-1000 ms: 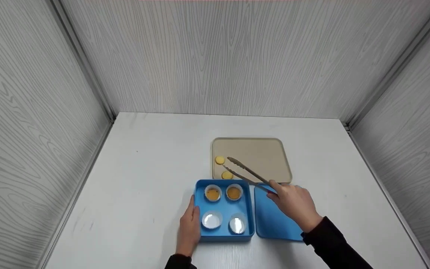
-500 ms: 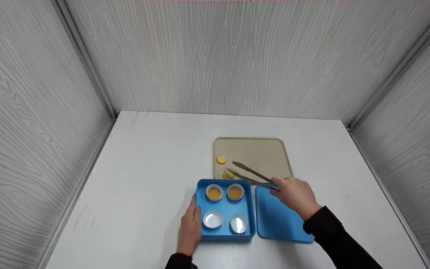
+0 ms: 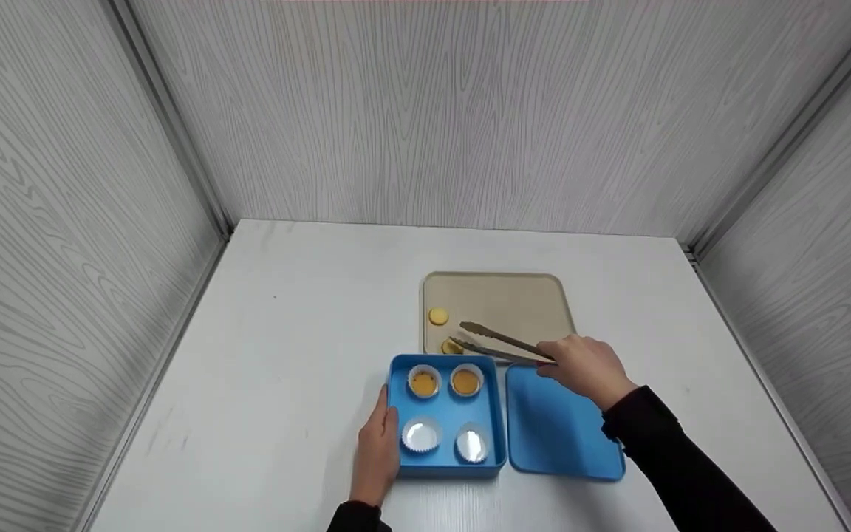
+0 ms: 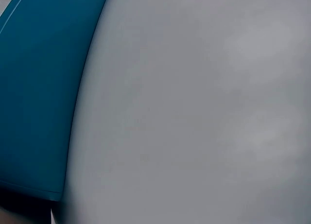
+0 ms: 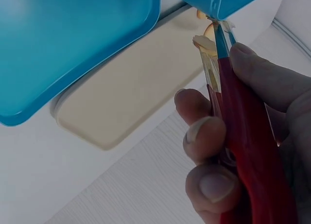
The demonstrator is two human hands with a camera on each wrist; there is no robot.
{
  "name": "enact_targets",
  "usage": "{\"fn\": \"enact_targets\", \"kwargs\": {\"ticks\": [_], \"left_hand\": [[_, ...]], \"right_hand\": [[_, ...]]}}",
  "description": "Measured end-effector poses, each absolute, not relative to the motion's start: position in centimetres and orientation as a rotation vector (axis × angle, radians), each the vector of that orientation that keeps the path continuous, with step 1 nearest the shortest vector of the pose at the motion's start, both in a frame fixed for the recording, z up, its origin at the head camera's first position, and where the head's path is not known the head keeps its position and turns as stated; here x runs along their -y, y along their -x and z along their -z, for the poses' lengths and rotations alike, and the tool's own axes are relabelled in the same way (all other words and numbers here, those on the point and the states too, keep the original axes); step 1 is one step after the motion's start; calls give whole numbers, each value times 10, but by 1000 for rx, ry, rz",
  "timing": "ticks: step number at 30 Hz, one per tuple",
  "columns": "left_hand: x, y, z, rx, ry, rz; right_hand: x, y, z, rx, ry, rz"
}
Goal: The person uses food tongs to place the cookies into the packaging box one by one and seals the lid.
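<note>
My right hand [image 3: 586,369] grips red-handled tongs [image 3: 503,338], also large in the right wrist view [image 5: 248,136]. Their arms stand apart over the near-left part of a beige tray [image 3: 521,303]. One tip lies across a round yellow cookie [image 3: 446,346], partly hidden behind it. Another cookie [image 3: 438,316] sits farther back. With my left hand [image 3: 376,451] I hold the left wall of a blue box [image 3: 444,414], thumb at the rim. In its back row, two paper cups [image 3: 424,381] contain yellow-brown rounds; in front are two bare white cups [image 3: 421,434].
A flat blue lid [image 3: 566,428] lies just right of the box, below my right forearm. The tray stands right behind the box on a white table [image 3: 307,318]. Grey wood-grain walls [image 3: 455,111] close off the back and both sides.
The tong tips have moved slightly right and nearer, from beside the back cookie down to the front one, their arms drawing a little closer. My left hand and the box hold still.
</note>
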State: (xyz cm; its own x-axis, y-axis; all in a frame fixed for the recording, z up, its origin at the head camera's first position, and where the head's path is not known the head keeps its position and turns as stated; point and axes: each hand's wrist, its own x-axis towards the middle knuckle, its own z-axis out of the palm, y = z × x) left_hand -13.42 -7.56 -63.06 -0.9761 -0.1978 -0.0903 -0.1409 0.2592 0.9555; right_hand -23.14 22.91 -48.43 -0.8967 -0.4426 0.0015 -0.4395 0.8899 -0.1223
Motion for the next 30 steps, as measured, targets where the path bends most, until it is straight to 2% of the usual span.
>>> {"fn": "enact_targets", "kwargs": {"ticks": [30], "left_hand": [[74,135,630,2471,-368,1835]], "right_hand": [[-240,239,494,-3123,629,241]]}}
